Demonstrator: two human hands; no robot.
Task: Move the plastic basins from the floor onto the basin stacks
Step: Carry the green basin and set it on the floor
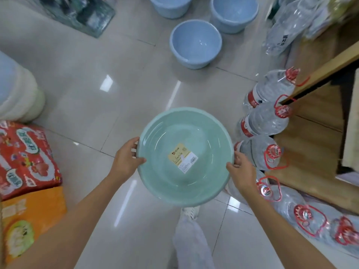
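Green basin is held above the floor, left hand and right hand clasping opposite rims.

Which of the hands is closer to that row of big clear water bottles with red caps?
Right. The right hand grips the green basin's rim beside the bottles; the left hand holds the opposite rim.

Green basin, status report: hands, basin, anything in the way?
Left hand and right hand grip opposite rims. Green basin held level above the floor. Blue basins ahead; water bottles close on the right.
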